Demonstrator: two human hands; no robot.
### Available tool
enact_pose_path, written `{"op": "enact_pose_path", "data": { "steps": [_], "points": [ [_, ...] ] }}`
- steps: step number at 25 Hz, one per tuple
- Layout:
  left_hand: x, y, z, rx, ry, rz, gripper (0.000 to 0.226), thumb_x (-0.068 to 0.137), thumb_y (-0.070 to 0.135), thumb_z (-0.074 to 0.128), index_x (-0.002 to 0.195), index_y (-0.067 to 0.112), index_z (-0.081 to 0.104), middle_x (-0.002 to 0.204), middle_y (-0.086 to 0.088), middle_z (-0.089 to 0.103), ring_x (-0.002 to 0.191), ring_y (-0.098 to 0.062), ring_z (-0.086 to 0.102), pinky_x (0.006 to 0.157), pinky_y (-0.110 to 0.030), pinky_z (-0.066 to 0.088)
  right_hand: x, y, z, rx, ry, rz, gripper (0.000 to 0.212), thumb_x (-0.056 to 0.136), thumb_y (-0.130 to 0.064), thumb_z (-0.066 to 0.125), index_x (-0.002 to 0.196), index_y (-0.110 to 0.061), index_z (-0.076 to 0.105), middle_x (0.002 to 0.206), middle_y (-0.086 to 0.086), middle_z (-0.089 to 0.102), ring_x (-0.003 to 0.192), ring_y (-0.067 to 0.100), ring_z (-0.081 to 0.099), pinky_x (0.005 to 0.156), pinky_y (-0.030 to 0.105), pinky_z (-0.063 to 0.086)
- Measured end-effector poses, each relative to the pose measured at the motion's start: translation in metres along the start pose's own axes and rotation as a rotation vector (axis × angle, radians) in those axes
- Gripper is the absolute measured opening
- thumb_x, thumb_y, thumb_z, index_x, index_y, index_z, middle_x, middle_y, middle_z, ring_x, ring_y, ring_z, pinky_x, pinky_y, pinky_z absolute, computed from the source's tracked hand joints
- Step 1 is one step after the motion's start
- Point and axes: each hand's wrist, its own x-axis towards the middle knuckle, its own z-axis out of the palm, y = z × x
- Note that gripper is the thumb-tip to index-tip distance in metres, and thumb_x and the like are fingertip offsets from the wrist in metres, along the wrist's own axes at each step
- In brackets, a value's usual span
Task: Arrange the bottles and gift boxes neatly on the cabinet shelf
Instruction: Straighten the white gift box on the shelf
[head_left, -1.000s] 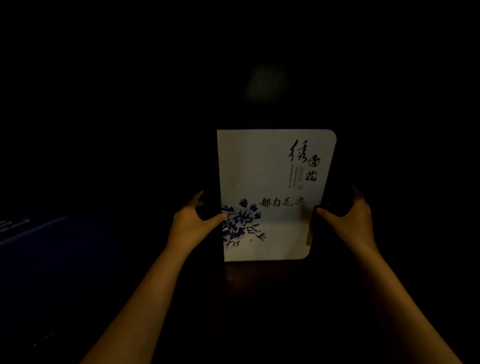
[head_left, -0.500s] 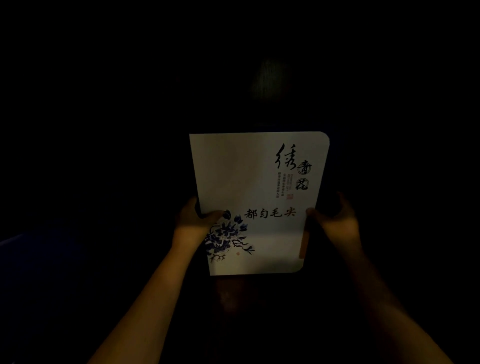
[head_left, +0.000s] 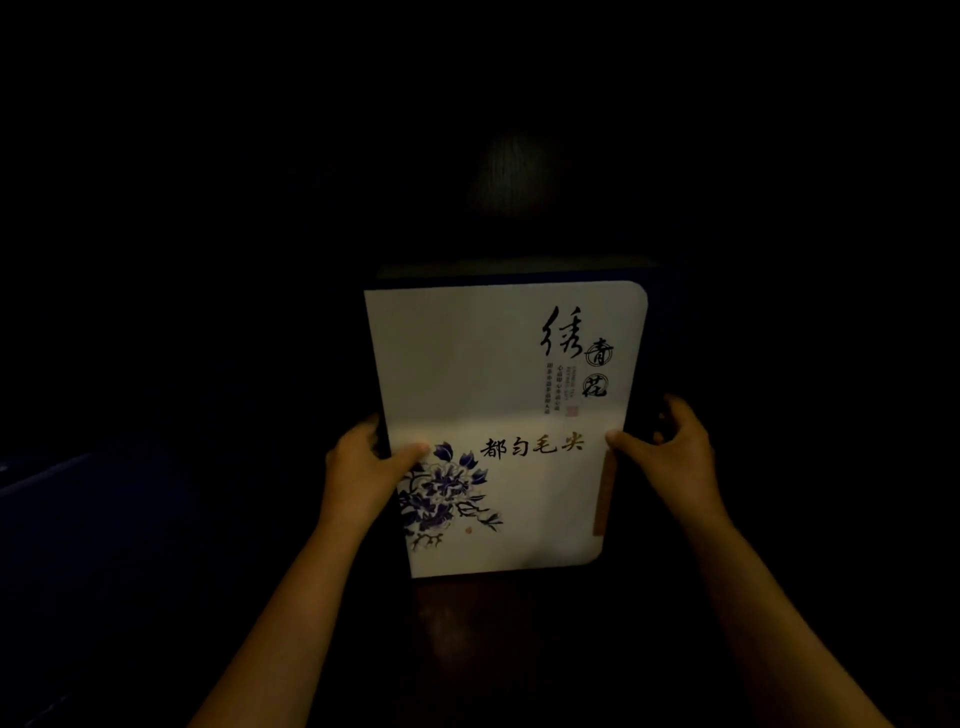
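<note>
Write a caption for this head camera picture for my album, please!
Two hands, left hand and right hand, grip a white gift box with blue flowers in a dark cabinet.

Darkness swallows nearly everything beyond the fingers (head_left: 410, 451). The gift box (head_left: 498, 415) hides most fingers behind its sides; small print above them is unreadable. Both forearms run off the bottom edge.

Only one view on my feed — head camera, worn by person, looking forward and down along both bare forearms. Wide-angle, close in: flat white gift box with blue flower print and dark blue edge (head_left: 498, 415) fills centre, near arm's length. Surroundings too dark to read. No second view, so no shared area.
</note>
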Motion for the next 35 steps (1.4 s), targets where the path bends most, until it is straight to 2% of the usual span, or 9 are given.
{"op": "enact_pose_path", "data": {
  "steps": [5, 9, 12, 17, 19, 21, 28, 32, 35],
  "points": [
    [-0.048, 0.004, -0.026, -0.026, -0.007, 0.062, 0.056, 0.074, 0.008, 0.073, 0.126, 0.011, 0.053, 0.123, -0.015, 0.062, 0.097, -0.015, 0.054, 0.089, -0.028, 0.042, -0.048, -0.012, -0.017, -0.050, 0.042, 0.013, 0.076, 0.070, -0.014, 0.075, 0.135, -0.018, 0.035, 0.141, 0.014, 0.042, 0.127, 0.034, 0.041, 0.095, 0.046, 0.044],
    [-0.084, 0.007, -0.041, -0.047, -0.006, 0.097, 0.059, 0.074, 0.009, 0.074, 0.128, 0.012, 0.051, 0.126, -0.014, 0.060, 0.110, -0.024, 0.058, 0.092, -0.030, 0.043, -0.085, -0.015, -0.037, -0.070, 0.080, -0.048, 0.078, 0.068, -0.014, 0.076, 0.135, -0.015, 0.035, 0.141, 0.016, 0.041, 0.128, 0.036, 0.039, 0.097, 0.048, 0.041],
    [-0.110, 0.014, -0.044, -0.043, 0.004, 0.119, 0.058, 0.074, 0.011, 0.074, 0.128, 0.013, 0.052, 0.124, -0.013, 0.061, 0.105, -0.019, 0.057, 0.091, -0.028, 0.044, -0.102, -0.016, -0.055, -0.073, 0.065, -0.074, 0.075, 0.069, -0.017, 0.076, 0.133, -0.017, 0.037, 0.140, 0.014, 0.043, 0.127, 0.035, 0.040, 0.097, 0.047, 0.041],
    [-0.137, 0.025, -0.040, -0.029, 0.011, 0.105, 0.058, 0.075, 0.013, 0.073, 0.129, 0.013, 0.051, 0.126, -0.012, 0.061, 0.113, -0.026, 0.058, 0.097, -0.036, 0.046, -0.111, -0.011, -0.085, -0.047, 0.024, -0.087, 0.070, 0.068, -0.020, 0.076, 0.129, -0.019, 0.042, 0.136, 0.011, 0.047, 0.123, 0.030, 0.045, 0.093, 0.042, 0.044],
    [-0.146, 0.029, -0.038, -0.021, 0.027, 0.105, 0.058, 0.075, 0.012, 0.073, 0.129, 0.014, 0.051, 0.125, -0.012, 0.061, 0.112, -0.026, 0.059, 0.096, -0.036, 0.046, -0.115, -0.011, -0.092, -0.037, 0.013, -0.092, 0.068, 0.068, -0.020, 0.077, 0.127, -0.020, 0.043, 0.135, 0.011, 0.049, 0.119, 0.024, 0.046, 0.086, 0.034, 0.045],
    [-0.152, 0.030, -0.038, -0.023, 0.043, 0.105, 0.058, 0.075, 0.012, 0.073, 0.129, 0.015, 0.051, 0.124, -0.011, 0.062, 0.109, -0.022, 0.059, 0.094, -0.033, 0.046, -0.114, -0.013, -0.095, -0.022, -0.014, -0.106, 0.067, 0.068, -0.019, 0.077, 0.127, -0.021, 0.044, 0.134, 0.010, 0.049, 0.114, 0.020, 0.046, 0.081, 0.027, 0.043],
    [-0.168, 0.034, -0.039, -0.031, 0.055, 0.084, 0.055, 0.076, 0.013, 0.072, 0.128, 0.017, 0.052, 0.121, -0.009, 0.063, 0.099, -0.012, 0.055, 0.089, -0.027, 0.044, -0.118, -0.013, -0.105, -0.039, -0.056, -0.134, 0.067, 0.068, -0.022, 0.077, 0.126, -0.021, 0.044, 0.131, 0.009, 0.051, 0.104, 0.012, 0.045, 0.074, 0.019, 0.042],
    [-0.168, 0.033, -0.039, -0.035, 0.054, 0.077, 0.056, 0.076, 0.013, 0.072, 0.128, 0.017, 0.052, 0.121, -0.008, 0.063, 0.100, -0.011, 0.055, 0.089, -0.026, 0.044, -0.118, -0.013, -0.105, -0.059, -0.060, -0.148, 0.066, 0.070, -0.023, 0.076, 0.127, -0.018, 0.043, 0.131, 0.011, 0.052, 0.104, 0.014, 0.046, 0.080, 0.029, 0.043],
    [-0.171, 0.032, -0.038, -0.046, 0.069, 0.069, 0.054, 0.077, 0.015, 0.072, 0.128, 0.018, 0.052, 0.121, -0.008, 0.063, 0.101, -0.014, 0.057, 0.091, -0.029, 0.046, -0.121, -0.008, -0.102, -0.063, -0.044, -0.155, 0.066, 0.070, -0.026, 0.075, 0.127, -0.016, 0.043, 0.129, 0.011, 0.054, 0.100, 0.012, 0.048, 0.080, 0.030, 0.044]
  ]
}}
